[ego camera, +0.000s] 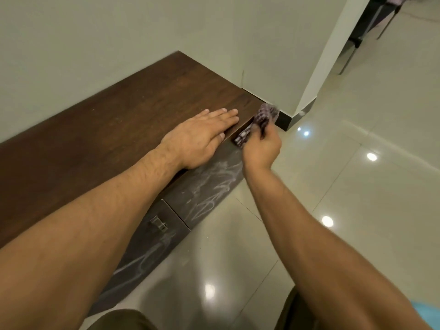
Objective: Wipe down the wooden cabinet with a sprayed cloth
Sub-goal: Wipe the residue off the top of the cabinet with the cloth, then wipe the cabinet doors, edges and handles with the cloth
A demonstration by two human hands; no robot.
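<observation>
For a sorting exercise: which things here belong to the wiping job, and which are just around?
Job: cloth, gripped by right hand; cabinet; left hand flat on its top.
Just around: floor, wall, dark furniture far back.

Low dark wooden cabinet against wall, front streaked white; checkered cloth bunched at right front corner.

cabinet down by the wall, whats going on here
A person is wiping the low wooden cabinet. Their left hand rests flat on its top by the front edge. Their right hand grips a checked cloth against the upper front face at the far end. The front panels closer in show whitish streaks.
</observation>
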